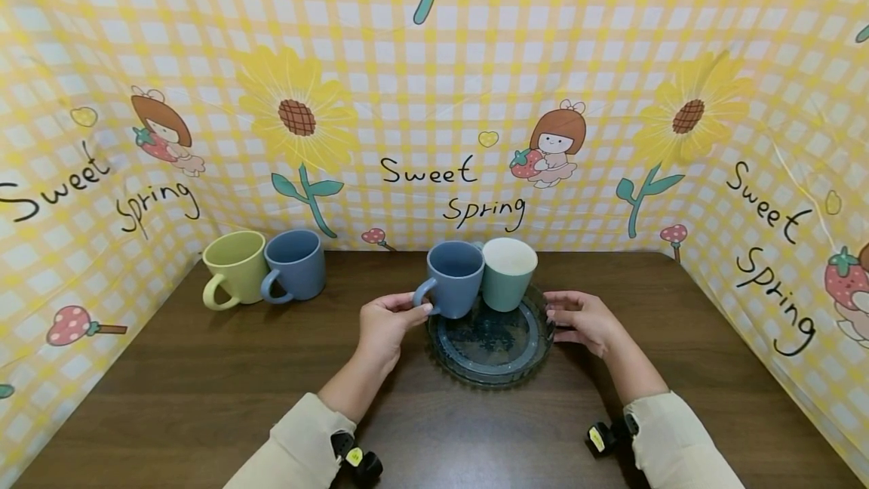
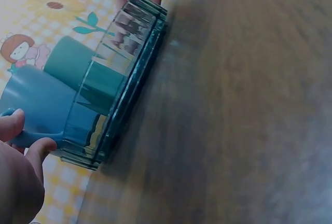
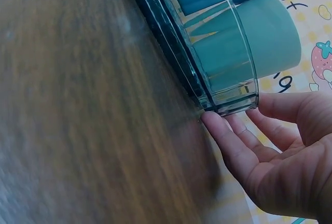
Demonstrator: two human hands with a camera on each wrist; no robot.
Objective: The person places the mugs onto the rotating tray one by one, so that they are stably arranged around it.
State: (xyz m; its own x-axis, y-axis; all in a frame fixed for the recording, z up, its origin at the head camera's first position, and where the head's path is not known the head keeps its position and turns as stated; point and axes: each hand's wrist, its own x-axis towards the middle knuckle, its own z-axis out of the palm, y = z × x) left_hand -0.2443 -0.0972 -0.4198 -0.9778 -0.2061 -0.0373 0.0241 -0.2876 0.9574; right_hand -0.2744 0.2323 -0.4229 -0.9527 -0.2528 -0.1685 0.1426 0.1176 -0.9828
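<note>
My left hand (image 1: 382, 329) pinches the handle of a blue mug (image 1: 456, 289) between thumb and fingers. That mug stands upright in a round, dark, see-through tray (image 1: 490, 382) with a clear raised wall. A teal cup with a white inside (image 1: 508, 285) stands in the tray to the right of the blue mug, very close to it. At the tray's right edge, my right hand (image 1: 589, 323) holds the side wall. In the right wrist view, the thumb (image 3: 228, 141) meets the tray's lower edge while other fingers lie along the outer wall.
A yellow-green mug (image 1: 236, 270) and another blue mug (image 1: 296, 266) stand together at the back left of the brown wooden table (image 1: 271, 368). A yellow checked cloth (image 1: 421, 74) rises behind the table and at both sides.
</note>
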